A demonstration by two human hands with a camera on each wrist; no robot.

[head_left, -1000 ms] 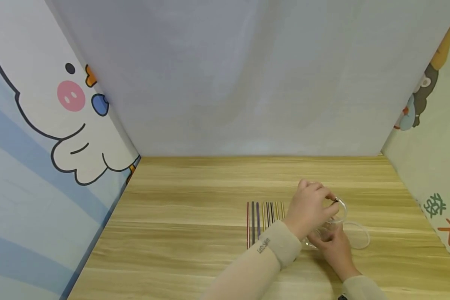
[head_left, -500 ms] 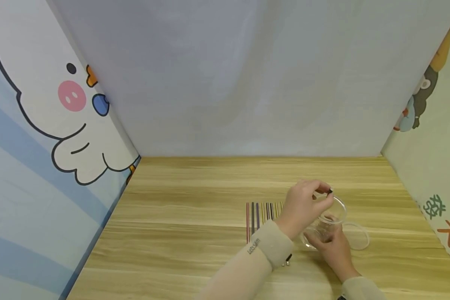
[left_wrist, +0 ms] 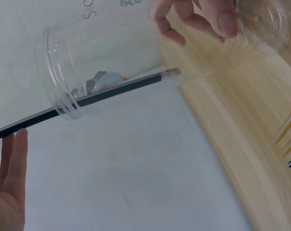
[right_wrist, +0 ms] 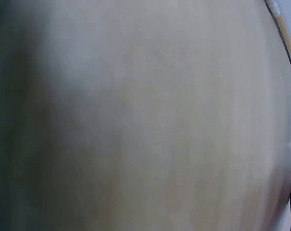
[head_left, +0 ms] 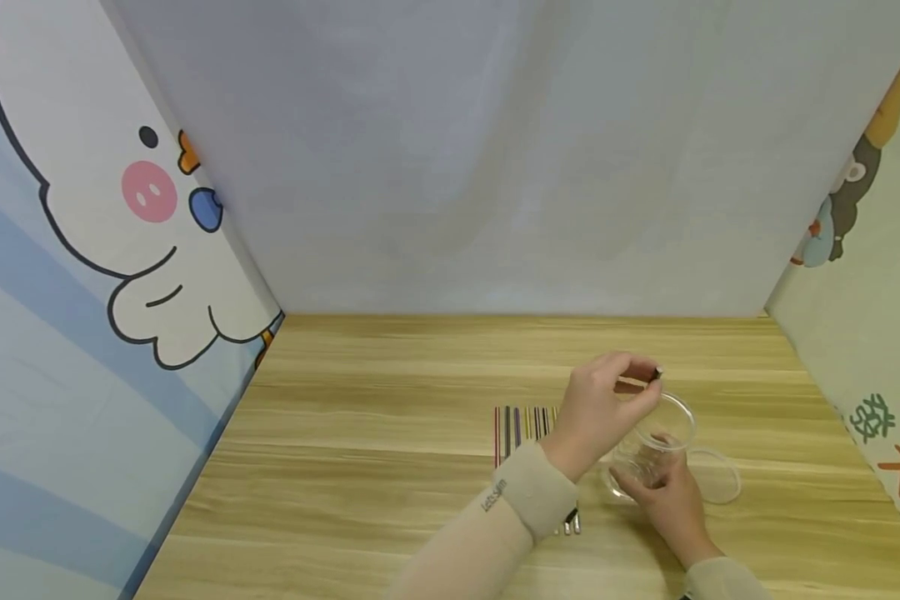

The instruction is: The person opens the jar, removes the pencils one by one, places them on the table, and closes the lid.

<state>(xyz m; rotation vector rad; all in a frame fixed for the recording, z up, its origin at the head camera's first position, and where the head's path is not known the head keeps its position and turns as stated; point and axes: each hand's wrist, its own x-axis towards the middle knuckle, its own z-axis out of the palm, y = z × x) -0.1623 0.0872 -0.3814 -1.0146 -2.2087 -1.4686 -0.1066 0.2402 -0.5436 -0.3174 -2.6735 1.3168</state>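
Observation:
In the head view my left hand (head_left: 603, 404) pinches the end of a dark pencil (left_wrist: 116, 93) just above the mouth of a clear plastic jar (head_left: 663, 447). The left wrist view shows that pencil passing through the jar's ringed mouth, its metal ferrule and eraser end inside. Low on its side, my right hand (head_left: 671, 504) grips the jar, which leans with its mouth raised. Several more pencils (head_left: 517, 425) lie in a row left of the jar, partly covered by my left sleeve. In the right wrist view nearly everything is a blurred pale surface.
Beside the jar, to its right, a round clear lid (head_left: 738, 483) lies flat on the wood-grain table (head_left: 360, 492). A grey-white panel (head_left: 450, 167) stands along the back. Printed panels rise at the left and right sides.
My left hand has shifted a little left and up from the jar's rim, keeping its pinch on the pencil. My right hand and the jar stay almost in place.

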